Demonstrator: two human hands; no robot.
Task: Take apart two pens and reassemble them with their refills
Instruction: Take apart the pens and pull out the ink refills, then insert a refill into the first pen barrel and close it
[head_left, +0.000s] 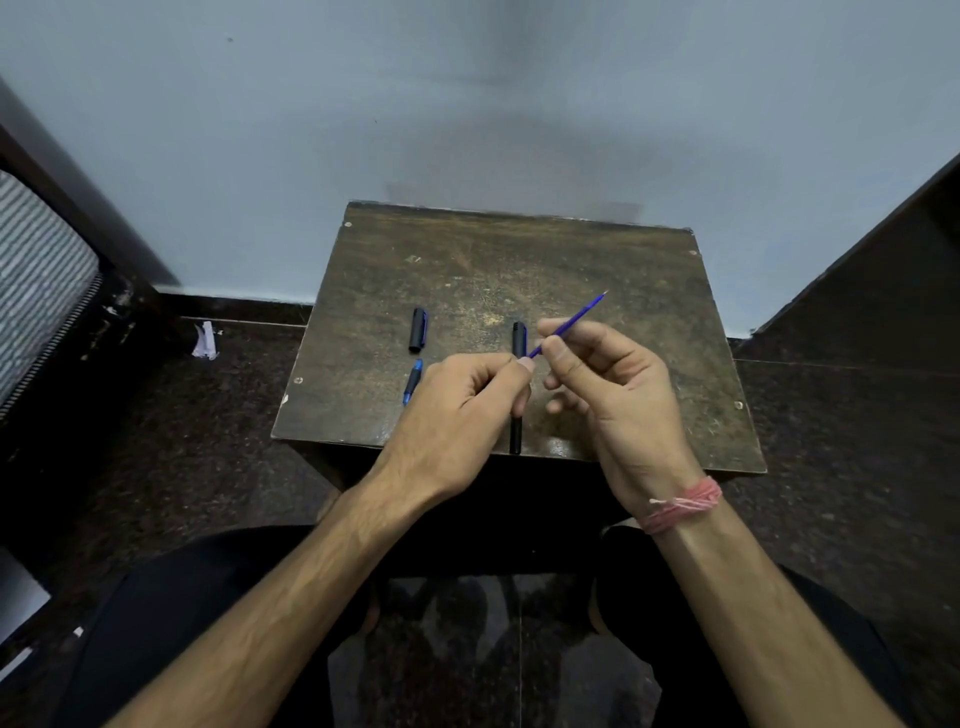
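right hand (602, 374) pinching blue refill (576, 319)

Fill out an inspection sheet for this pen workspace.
Surface: small worn dark wooden table, scratched.
Job's things: thin blue refill in the air; black pen barrel near the front edge; black cap with blue clip; blue-and-black pen section.
Clutter: white paper scrap on the floor.
Hands: right hand pinches the refill; left hand has curled fingers at the refill's lower end.
Cables: nothing seen.
Surroundings: pale blue wall, dark speckled floor.
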